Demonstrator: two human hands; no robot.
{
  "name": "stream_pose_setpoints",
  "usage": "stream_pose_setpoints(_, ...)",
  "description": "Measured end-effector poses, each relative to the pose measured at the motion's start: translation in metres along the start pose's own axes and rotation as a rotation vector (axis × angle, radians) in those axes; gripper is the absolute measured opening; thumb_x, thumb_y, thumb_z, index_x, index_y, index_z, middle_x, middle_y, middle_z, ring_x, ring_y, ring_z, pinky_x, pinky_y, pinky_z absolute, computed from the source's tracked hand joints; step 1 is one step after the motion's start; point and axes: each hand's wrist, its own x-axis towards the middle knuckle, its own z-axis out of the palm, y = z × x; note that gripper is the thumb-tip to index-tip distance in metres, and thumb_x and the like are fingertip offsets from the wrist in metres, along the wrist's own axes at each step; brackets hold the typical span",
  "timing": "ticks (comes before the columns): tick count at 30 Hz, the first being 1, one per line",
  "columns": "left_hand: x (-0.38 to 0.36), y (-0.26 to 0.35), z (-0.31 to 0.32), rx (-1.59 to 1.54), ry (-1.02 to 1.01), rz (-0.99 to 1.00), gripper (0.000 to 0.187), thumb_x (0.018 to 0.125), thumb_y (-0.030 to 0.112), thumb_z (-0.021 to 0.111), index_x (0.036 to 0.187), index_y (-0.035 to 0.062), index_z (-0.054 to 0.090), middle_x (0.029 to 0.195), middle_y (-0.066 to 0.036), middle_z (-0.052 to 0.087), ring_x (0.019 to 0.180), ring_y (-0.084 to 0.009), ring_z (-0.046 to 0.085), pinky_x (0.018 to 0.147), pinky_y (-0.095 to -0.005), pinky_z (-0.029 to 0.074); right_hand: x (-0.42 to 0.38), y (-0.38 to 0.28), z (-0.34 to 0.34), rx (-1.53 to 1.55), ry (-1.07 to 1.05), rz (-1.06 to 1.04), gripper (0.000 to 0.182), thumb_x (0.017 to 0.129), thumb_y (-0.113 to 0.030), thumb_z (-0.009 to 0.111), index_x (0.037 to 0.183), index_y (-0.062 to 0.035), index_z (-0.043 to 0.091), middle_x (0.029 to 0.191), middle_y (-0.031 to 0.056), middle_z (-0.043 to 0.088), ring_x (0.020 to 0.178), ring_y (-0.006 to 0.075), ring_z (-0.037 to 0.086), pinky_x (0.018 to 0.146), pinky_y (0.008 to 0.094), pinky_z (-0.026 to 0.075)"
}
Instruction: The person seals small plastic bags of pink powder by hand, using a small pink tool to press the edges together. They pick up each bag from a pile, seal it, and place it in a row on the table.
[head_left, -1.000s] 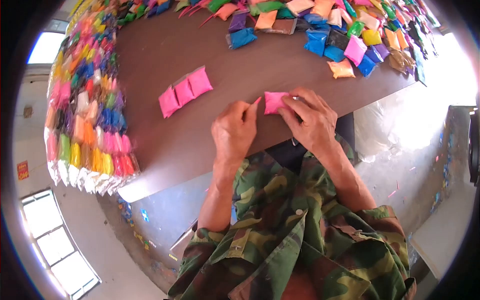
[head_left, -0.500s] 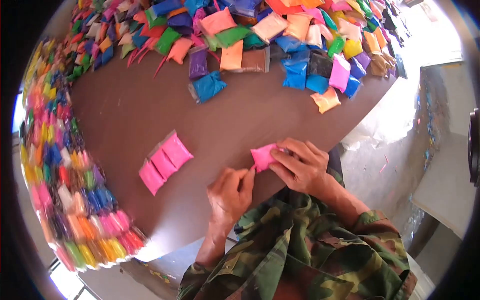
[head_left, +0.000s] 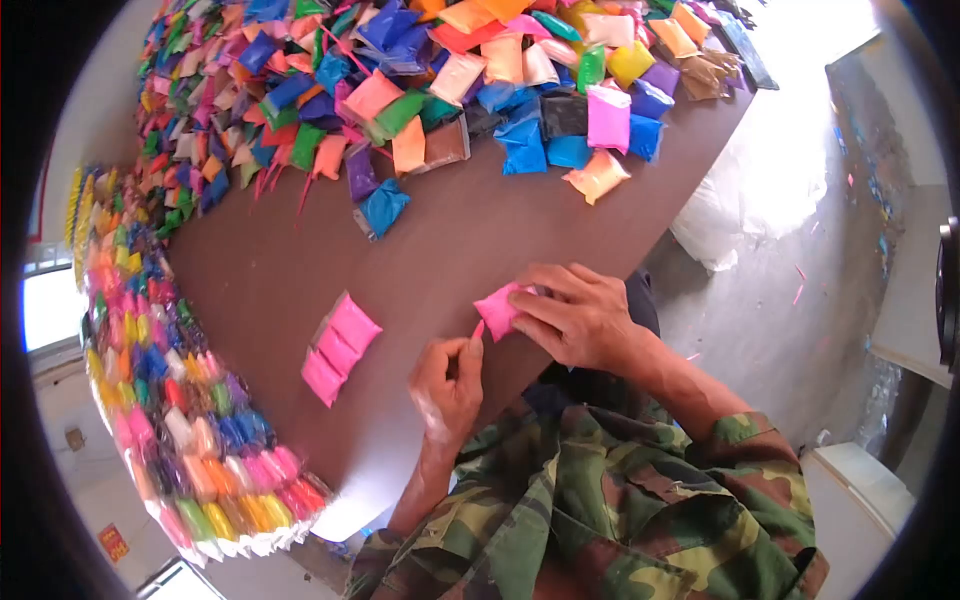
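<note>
A small pink packet, filled and pillow-shaped, lies between the thumb and fingers of my right hand, close over the brown table. My left hand is closed, with a thin pink strip sticking up from between thumb and forefinger. The strip's tip is right by the packet's lower left corner. To the left, a row of pink packets lies side by side on the tabletop, with clear film along one edge.
Loose coloured packets are heaped across the far side of the brown table. Rows of bagged, many-coloured packets line the left edge. A translucent plastic bag hangs off to the right, beyond the table edge.
My view has shifted, so the table's contents sit differently in it. The left hand has drawn slightly down from the packet, and more of the pink strip shows. The right hand keeps its hold.
</note>
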Motion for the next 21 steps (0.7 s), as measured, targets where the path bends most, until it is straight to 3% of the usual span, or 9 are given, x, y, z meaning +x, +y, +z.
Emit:
stream_pose_setpoints(5, -0.001, -0.004, 0.010, -0.054, 0.108, -0.012, 0.021, 0.100, 0.017, 0.077, 0.090, -0.0001, 0.071, 0.074, -0.009, 0.065, 0.063, -0.0153, 0.057, 0.059, -0.0331, 0.046, -0.002, 0.010, 0.006, 0.074, 0.116, -0.105, 0.018, 0.084, -0.021, 0.083, 0.100, -0.0151, 0.077, 0.110, 0.0021, 0.071, 0.089, 0.0246, 0.072, 0.073, 0.0375, 0.058)
stream_pose_setpoints(10, 0.004, -0.010, 0.016, -0.009, 0.178, 0.055, 0.024, 0.101, 0.019, 0.077, 0.089, -0.0014, 0.071, 0.069, -0.007, 0.063, 0.060, -0.0115, 0.054, 0.057, -0.0322, 0.045, -0.005, 0.015, 0.006, 0.130, 0.104, -0.071, 0.012, 0.088, -0.019, 0.080, 0.098, -0.0135, 0.078, 0.108, 0.0022, 0.071, 0.094, 0.0267, 0.071, 0.079, 0.0406, 0.058)
stream_pose_setpoints(19, 0.008, -0.004, 0.014, -0.028, 0.188, 0.011, 0.026, 0.103, 0.021, 0.074, 0.091, -0.0019, 0.072, 0.069, 0.003, 0.060, 0.065, -0.0043, 0.051, 0.058, -0.0262, 0.043, 0.010, 0.013, 0.007, 0.135, -0.049, -0.037, 0.014, 0.091, -0.016, 0.074, 0.102, -0.0078, 0.078, 0.114, 0.0065, 0.075, 0.105, 0.0315, 0.069, 0.090, 0.0431, 0.057)
stream_pose_setpoints(21, 0.007, -0.009, 0.015, -0.040, 0.197, 0.006, 0.027, 0.104, 0.022, 0.073, 0.092, -0.0018, 0.072, 0.071, 0.004, 0.060, 0.067, -0.0037, 0.051, 0.059, -0.0250, 0.043, 0.014, 0.017, 0.009, 0.133, -0.065, -0.092, 0.011, 0.091, -0.014, 0.073, 0.100, -0.0080, 0.077, 0.110, 0.0063, 0.075, 0.101, 0.0332, 0.069, 0.086, 0.0447, 0.056)
